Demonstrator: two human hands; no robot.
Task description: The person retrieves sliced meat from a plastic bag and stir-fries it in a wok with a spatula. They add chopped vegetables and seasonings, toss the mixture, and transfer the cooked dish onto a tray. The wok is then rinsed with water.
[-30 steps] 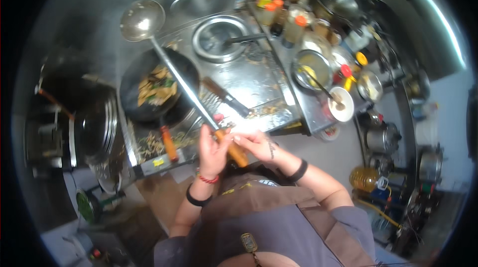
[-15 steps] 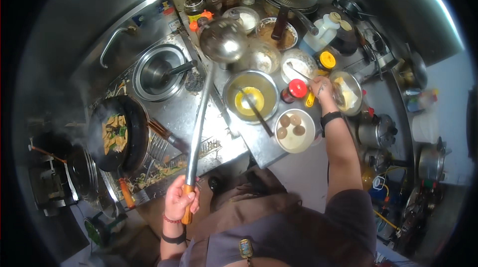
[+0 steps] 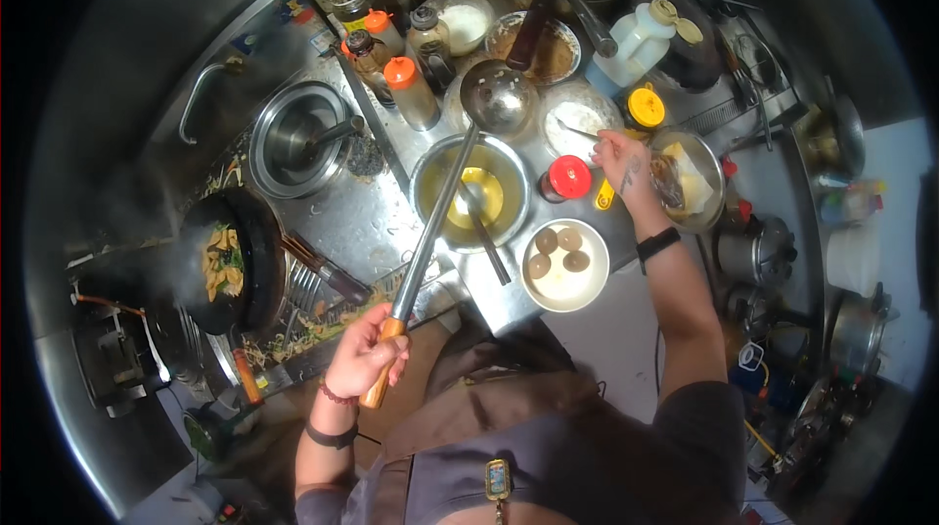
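Observation:
My left hand (image 3: 364, 359) grips the wooden end of a long steel ladle (image 3: 440, 217). Its bowl (image 3: 499, 96) hovers over the seasoning bowls at the back of the counter. My right hand (image 3: 620, 155) reaches to a white-powder bowl (image 3: 581, 126) and pinches a small spoon resting in it. A steel bowl of yellow liquid (image 3: 471, 192) with a spoon in it lies under the ladle shaft. At the left, a black wok (image 3: 233, 261) holds steaming noodles and greens.
Orange-capped sauce bottles (image 3: 409, 92) and jars stand along the back. A red-lidded jar (image 3: 567, 179), a yellow-lidded jar (image 3: 646, 106), a white bowl with brown balls (image 3: 563, 265), and a steel pot (image 3: 293, 137) crowd the steel counter (image 3: 364, 224). Pots stand at right.
The ladle bowl has swung from the wok area over to the seasoning bowls. My right hand left the ladle handle and reached out to the white-powder bowl.

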